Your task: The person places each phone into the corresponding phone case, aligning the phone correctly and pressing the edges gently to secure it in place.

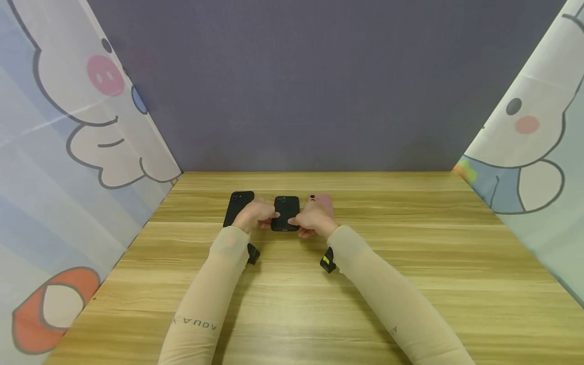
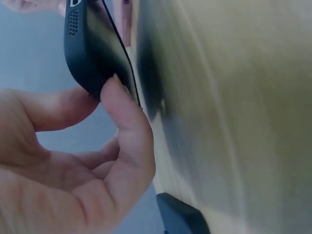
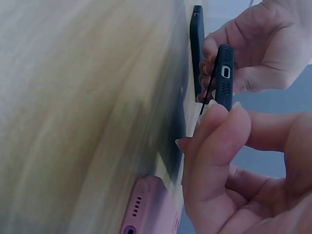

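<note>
Three phones in cases lie in a row on the wooden table (image 1: 410, 263). Both hands hold the middle one, a black phone (image 1: 286, 210), by its near end, a little off the table. My left hand (image 1: 266, 215) pinches its left edge between thumb and fingers (image 2: 122, 97). My right hand (image 1: 301, 221) pinches the right edge, as the right wrist view shows (image 3: 219, 109). The held phone's bottom edge with port and speaker holes faces that camera (image 3: 225, 73). A second black phone (image 1: 237, 203) lies to the left, and a pink phone (image 1: 323, 201) lies to the right, partly behind my right hand.
A grey wall closes the back of the table. Cartoon-printed curtains (image 1: 68, 167) hang along the left and right (image 1: 538, 152) sides. Bare wood stretches in front of the phones toward me.
</note>
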The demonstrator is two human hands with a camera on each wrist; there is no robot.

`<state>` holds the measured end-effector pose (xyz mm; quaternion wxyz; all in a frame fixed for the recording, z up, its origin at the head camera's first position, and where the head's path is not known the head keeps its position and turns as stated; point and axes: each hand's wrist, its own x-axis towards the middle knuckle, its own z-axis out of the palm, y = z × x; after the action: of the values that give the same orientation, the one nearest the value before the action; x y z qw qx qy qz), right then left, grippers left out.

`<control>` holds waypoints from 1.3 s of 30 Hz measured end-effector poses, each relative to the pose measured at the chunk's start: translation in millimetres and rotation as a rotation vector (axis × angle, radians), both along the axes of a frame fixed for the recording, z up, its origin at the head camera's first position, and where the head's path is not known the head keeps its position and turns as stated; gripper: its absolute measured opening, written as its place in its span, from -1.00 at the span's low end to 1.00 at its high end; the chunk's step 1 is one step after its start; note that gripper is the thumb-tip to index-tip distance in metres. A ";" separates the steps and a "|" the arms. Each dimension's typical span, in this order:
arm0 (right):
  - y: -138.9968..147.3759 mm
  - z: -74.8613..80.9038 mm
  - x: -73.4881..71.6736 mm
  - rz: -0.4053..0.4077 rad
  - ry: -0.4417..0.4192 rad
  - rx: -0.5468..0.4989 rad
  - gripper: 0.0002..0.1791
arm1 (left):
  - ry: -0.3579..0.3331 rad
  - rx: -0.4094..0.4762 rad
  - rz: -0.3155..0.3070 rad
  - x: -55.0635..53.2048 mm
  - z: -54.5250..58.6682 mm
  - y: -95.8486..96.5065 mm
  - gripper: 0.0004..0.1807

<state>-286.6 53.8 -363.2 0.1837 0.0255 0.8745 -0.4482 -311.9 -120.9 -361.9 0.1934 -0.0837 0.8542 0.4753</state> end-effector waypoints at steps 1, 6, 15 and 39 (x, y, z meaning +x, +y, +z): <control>-0.5 -1.2 -0.2 0.006 0.001 0.016 -0.54 | -0.002 -0.002 0.002 0.2 -1.8 0.1 -0.76; -2.8 -4.6 -2.9 0.015 0.004 0.094 -0.72 | 0.005 -0.029 -0.001 0.3 -4.8 3.1 -0.65; -10.0 -3.5 -10.1 0.059 0.042 0.233 -0.72 | 0.047 -0.197 0.017 -6.0 -6.3 15.7 -0.91; 7.5 3.3 -8.6 0.138 0.141 0.177 -0.68 | 0.141 -0.546 -0.158 2.9 5.1 30.0 -0.73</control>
<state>-295.2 61.3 -359.9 0.1490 -0.0501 0.9211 -0.3562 -309.0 -90.8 -356.8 0.1403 -0.0326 0.9657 0.2159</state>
